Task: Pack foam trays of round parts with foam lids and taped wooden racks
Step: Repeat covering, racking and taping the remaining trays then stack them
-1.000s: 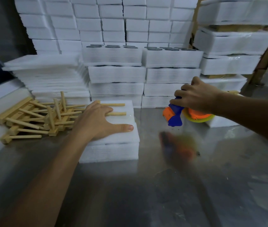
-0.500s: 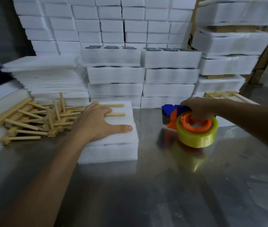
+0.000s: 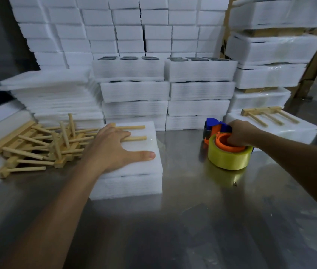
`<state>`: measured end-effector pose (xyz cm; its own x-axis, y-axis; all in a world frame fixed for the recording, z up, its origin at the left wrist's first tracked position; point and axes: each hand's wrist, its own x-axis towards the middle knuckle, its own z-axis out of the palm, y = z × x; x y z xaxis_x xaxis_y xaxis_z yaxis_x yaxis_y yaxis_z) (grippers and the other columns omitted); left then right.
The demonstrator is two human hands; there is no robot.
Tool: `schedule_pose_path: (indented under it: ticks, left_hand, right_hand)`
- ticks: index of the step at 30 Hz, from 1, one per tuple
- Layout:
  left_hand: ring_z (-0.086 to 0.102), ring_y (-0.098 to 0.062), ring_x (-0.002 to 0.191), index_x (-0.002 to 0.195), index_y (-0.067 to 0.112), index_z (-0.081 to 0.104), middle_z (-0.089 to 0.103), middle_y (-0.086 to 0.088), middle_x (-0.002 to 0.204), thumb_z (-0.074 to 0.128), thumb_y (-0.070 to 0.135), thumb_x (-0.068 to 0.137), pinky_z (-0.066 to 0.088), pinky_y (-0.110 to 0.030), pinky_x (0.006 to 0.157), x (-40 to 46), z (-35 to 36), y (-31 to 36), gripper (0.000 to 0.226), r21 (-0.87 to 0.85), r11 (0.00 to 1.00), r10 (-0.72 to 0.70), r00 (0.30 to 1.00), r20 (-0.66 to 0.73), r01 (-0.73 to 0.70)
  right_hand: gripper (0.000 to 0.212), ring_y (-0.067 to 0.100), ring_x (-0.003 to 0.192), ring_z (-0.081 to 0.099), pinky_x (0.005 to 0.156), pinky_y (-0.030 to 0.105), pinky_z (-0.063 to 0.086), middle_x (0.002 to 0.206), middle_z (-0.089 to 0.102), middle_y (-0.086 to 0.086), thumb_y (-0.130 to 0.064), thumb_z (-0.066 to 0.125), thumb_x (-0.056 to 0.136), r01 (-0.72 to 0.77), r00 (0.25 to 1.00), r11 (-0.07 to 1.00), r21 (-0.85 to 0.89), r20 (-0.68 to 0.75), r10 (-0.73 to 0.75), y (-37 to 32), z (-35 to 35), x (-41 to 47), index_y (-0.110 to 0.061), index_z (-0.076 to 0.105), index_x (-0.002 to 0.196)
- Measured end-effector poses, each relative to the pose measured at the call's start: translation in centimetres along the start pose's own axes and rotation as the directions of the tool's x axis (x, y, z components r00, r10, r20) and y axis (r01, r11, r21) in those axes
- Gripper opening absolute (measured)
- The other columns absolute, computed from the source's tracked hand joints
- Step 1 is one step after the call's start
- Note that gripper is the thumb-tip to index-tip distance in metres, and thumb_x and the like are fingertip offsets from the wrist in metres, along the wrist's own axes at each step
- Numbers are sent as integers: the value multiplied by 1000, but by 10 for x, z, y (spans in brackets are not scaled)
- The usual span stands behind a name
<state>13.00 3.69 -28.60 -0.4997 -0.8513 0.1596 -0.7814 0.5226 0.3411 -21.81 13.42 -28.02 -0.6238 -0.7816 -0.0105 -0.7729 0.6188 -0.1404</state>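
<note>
A white foam tray with its foam lid (image 3: 134,171) lies on the steel table in the middle. A wooden rack (image 3: 134,133) lies on the lid, its pegs pointing right. My left hand (image 3: 113,150) rests flat on the rack and lid, fingers spread. To the right, a tape dispenser (image 3: 227,150) with a yellow roll, orange core and blue handle stands on the table. My right hand (image 3: 241,133) grips its handle from above.
A loose pile of wooden racks (image 3: 37,146) lies at the left. Stacks of foam lids (image 3: 53,98) and filled foam trays (image 3: 165,90) line the back. A packed tray with a rack (image 3: 270,123) sits at right. The steel table (image 3: 173,220) spreads toward me.
My right hand has brought the tape dispenser down from the air and set it on the table to the right of the tray. My left hand has stayed on the lid.
</note>
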Motion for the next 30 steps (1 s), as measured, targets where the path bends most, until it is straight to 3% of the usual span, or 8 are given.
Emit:
schedule_pose_path:
  ticks: [9,15,17,19,21,23,25,30]
  left_hand:
    - [15,-11,147,140,33,48,33,8,156,45,106,30,24,-45,115,1,1,-1,132,-18,1000,4,1000,-12,-4]
    - [13,-10,148,140,33,48,31,10,156,46,105,29,23,-46,117,-1,0,0,132,-27,1000,-1,1000,-3,1]
    - [13,-11,148,140,33,47,31,9,156,46,105,29,23,-46,117,-1,0,1,133,-30,1000,-1,1000,-1,1]
    - [13,-11,148,141,33,47,31,9,156,45,106,28,23,-46,117,-1,-1,2,134,-30,1000,-4,1000,3,4]
    - [13,-11,148,141,33,47,31,9,156,45,105,28,23,-45,116,-1,-1,2,134,-29,1000,-2,1000,5,2]
    - [13,-11,148,141,33,47,30,9,157,45,105,29,23,-46,116,-2,-2,2,134,-25,1000,0,1000,4,0]
    - [14,-12,148,141,33,46,30,8,157,44,105,28,23,-47,117,-2,-2,2,134,-25,1000,0,1000,5,0]
    - [14,-14,148,141,33,47,31,7,157,42,106,27,24,-49,117,-1,-2,4,135,-16,1000,-6,1000,1,6]
  right_hand:
    - [44,22,95,56,78,29,47,104,57,9,-35,59,93,-60,986,997,-54,154,68,-9,-9,-1,-8,48,125]
    - [61,26,95,57,71,33,48,109,54,9,-37,66,85,-83,984,994,75,165,70,-4,-14,-1,-12,39,133]
    - [58,27,92,58,70,34,51,107,56,10,-34,64,83,-70,994,994,79,85,64,-6,-20,-2,-12,44,133]
    - [53,27,91,60,75,40,56,107,62,11,-32,64,79,25,990,996,88,-143,-13,-12,-24,-5,-14,51,128]
    - [40,23,86,63,76,39,57,101,66,7,-24,62,76,210,920,947,243,-376,-107,-27,-24,-14,-17,59,115]
    - [26,19,78,65,67,29,55,91,69,2,-16,57,78,366,882,822,437,-444,-157,-53,-17,-29,-21,65,103]
    - [22,15,79,67,63,25,54,88,69,-4,-17,56,85,400,912,689,605,-340,-230,-82,-4,-45,-25,64,104]
    - [42,18,111,55,89,24,39,121,58,3,-28,46,101,174,923,525,833,48,-382,-125,26,-58,-20,40,142]
